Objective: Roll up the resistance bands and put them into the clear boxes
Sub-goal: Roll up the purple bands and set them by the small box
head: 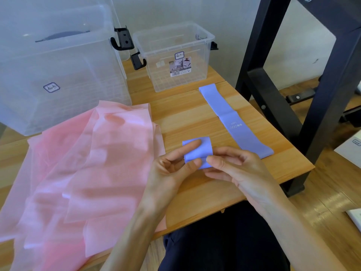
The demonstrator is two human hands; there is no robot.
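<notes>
A short purple resistance band [201, 149], folded into a small bundle, sits between both hands above the wooden table [187, 114]. My left hand [173, 165] pinches its left side with thumb and forefinger. My right hand [234, 165] pinches its right side at the near edge. A second purple band [232, 118] lies flat and stretched out on the table to the right. A wide pink band [88, 169] lies crumpled in loose folds across the left half of the table. A small clear box [175, 55] stands open at the back, and a large clear box [54, 71] stands at the back left.
A black metal frame [273, 94] rises just past the table's right edge. The black latches [125, 39] of the boxes stick out between them. A white object [349, 151] lies on the wooden floor at the far right.
</notes>
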